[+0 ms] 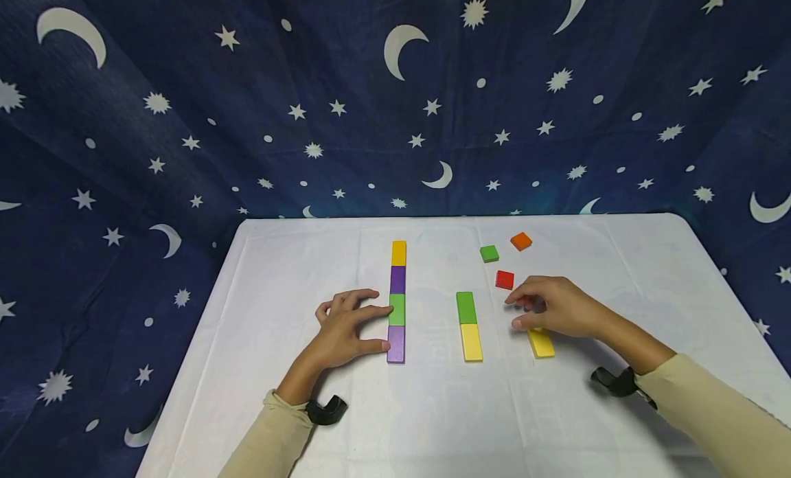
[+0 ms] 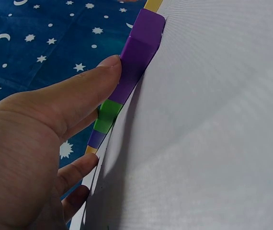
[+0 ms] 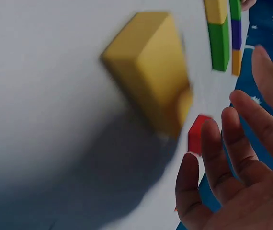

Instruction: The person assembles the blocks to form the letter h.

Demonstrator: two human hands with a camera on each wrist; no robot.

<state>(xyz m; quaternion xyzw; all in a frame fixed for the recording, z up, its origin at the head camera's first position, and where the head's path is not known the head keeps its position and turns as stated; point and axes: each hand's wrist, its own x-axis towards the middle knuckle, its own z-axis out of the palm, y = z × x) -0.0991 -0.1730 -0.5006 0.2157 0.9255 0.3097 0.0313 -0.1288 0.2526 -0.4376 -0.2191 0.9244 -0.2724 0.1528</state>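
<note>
From here I see the left hand (image 1: 340, 330) with fingers spread, thumb touching the lilac block (image 1: 396, 346) and forefinger the green block (image 1: 398, 310) in a row that continues with a purple block (image 1: 398, 279) and an orange-yellow block (image 1: 399, 253). The right hand (image 1: 562, 306), fingers parted and loosely bent, hovers over a separate yellow block (image 1: 541, 345), near the red block (image 1: 505, 279).

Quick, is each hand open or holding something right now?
Left hand: open, touching the four-block row.
Right hand: open, holding nothing, near a yellow block.
</note>
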